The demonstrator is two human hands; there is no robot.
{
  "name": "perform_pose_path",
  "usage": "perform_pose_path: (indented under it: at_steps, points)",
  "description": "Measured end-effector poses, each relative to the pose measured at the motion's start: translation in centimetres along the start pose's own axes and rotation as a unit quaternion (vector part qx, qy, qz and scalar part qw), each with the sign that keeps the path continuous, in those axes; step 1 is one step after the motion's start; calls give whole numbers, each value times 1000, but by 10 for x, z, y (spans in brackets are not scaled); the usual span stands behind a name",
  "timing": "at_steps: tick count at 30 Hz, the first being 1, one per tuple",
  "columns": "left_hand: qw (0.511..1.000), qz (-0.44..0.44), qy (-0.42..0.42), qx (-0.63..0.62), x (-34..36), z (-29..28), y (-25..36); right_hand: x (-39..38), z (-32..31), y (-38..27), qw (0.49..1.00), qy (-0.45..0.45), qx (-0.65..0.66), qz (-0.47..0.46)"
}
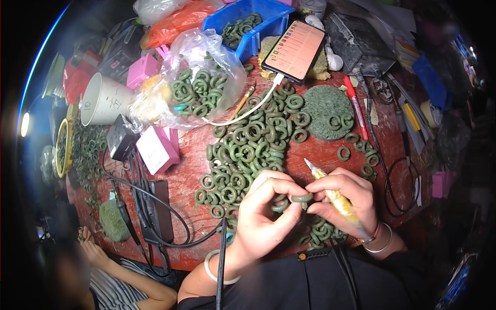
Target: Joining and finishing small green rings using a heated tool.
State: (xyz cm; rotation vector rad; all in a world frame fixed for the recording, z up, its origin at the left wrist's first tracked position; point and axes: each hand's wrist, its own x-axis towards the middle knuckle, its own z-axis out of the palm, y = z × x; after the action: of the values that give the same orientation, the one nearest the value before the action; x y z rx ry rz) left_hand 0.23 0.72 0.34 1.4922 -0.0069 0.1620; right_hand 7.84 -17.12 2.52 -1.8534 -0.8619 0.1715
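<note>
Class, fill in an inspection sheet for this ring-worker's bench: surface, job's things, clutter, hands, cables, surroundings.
Surface: red worktable, worn and crowded.
Job's things: green ring pinched between both hands; yellowish pen-like tool in the right hand; loose ring pile.
Clutter: bag of rings, blue bin, phone, pink boxes, white cup.
Hands: left hand and right hand, each grip closed.
Cables: white phone cable; black cords.
Surroundings: another person's arm, lower left.

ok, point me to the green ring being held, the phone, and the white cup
green ring (301,197), head view, on the front of its band, between both hands' fingertips.
phone (294,50), head view, middle of its lit screen.
white cup (106,99), head view, on its outer side wall.
</note>
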Motion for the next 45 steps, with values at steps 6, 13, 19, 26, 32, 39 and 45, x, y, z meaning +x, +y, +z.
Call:
perform_pose_path:
  at_steps: [6, 13, 19, 26, 32, 39, 45]
  points:
    - [1000, -11, 10, -11, -2, 3, -2, -2, -1, -1, 998, 7, -43, -44]
    - [960, -178, -47, -209, 1, 2, 12, -5, 1, 0, 995, 51, -46, -76]
    - [972, -144, -56, -175, -2, -2, 7, -5, -4, -2, 995, 36, -47, -77]
    - [962, -180, 5, -207, -2, -1, 8, 1, -11, 1, 993, 38, 36, -102]
    - [957, -185, -5, -225, 2, 0, 8, -3, -6, 6, 991, 25, 76, -111]
    - [886, -194, 11, -421, 5, -2, 16, 6, -12, 16, 977, 172, -113, 51]
    - [898, -252, -5, -360, 0, -6, 7, 20, -11, 35, 979, 138, -146, 6]
